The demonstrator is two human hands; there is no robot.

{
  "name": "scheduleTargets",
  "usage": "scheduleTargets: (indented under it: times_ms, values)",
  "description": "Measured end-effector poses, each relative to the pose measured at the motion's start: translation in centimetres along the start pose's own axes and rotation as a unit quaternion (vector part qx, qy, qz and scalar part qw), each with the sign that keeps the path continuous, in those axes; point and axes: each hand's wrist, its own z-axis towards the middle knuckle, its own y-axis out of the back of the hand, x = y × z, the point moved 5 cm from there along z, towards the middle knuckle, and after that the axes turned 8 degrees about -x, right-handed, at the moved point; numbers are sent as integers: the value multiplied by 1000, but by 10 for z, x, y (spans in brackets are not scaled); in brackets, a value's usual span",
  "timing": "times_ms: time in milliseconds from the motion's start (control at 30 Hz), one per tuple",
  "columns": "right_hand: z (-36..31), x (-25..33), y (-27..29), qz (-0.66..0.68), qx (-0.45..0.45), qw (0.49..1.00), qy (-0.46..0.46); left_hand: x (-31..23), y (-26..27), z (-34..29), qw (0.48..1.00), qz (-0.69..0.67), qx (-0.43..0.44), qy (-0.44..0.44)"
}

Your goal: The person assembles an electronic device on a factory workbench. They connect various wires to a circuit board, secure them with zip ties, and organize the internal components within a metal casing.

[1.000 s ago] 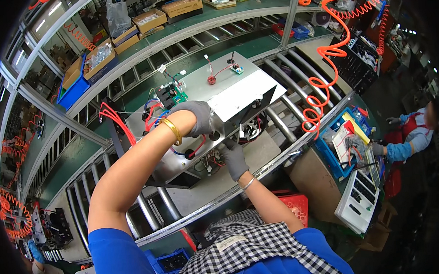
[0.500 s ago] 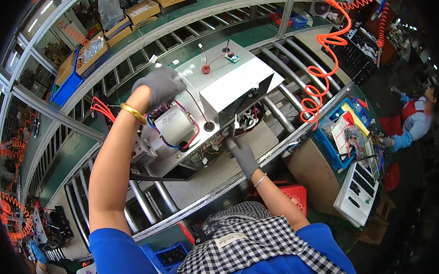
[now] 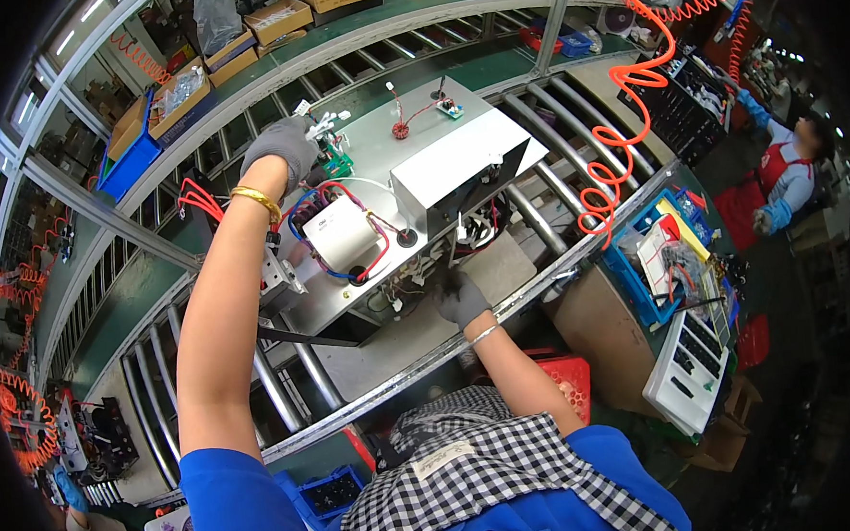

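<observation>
A metal chassis lies across the rollers before me. My left hand, in a grey glove, is closed at its far left edge on a small green circuit board. White connectors stick up beside those fingers. A white cylindrical part with red and blue wires sits on the chassis, nearer to me. At the chassis's near side my gloved right hand is closed beside loose wires; its fingertips are partly hidden, and what they hold cannot be made out. A white box-shaped cover rises above.
Steel rollers run on both sides of the chassis. Orange coiled hoses hang at the right. A blue bin and a white tray stand to the right, with a co-worker beyond. Cardboard boxes line the far shelf.
My left hand has moved left with the white connectors, and the green board now shows. My right hand has dropped slightly toward me. The co-worker has raised an arm.
</observation>
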Motion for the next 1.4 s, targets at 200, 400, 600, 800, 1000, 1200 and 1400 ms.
scheduleTargets:
  times_ms: [200,400,600,800,1000,1200,1400]
  values:
    - [-47,23,2,93,-5,993,78,-14,19,-19,896,-442,6,44]
    - [-127,119,25,-17,-5,933,359,-63,37,-44,808,-566,154,44]
    - [-285,114,-83,-150,-19,762,630,-75,26,-50,867,-378,266,-185]
    - [-351,61,-139,-375,95,658,646,-85,18,-75,841,-305,421,-152]
    - [-252,-1,-134,-583,171,695,386,-73,6,-71,898,-158,388,-137]
    - [-215,-12,-135,-497,224,790,281,-68,-1,-67,904,-164,374,-126]
    - [-175,-4,-113,-346,248,888,172,-74,6,-65,909,-157,365,-128]
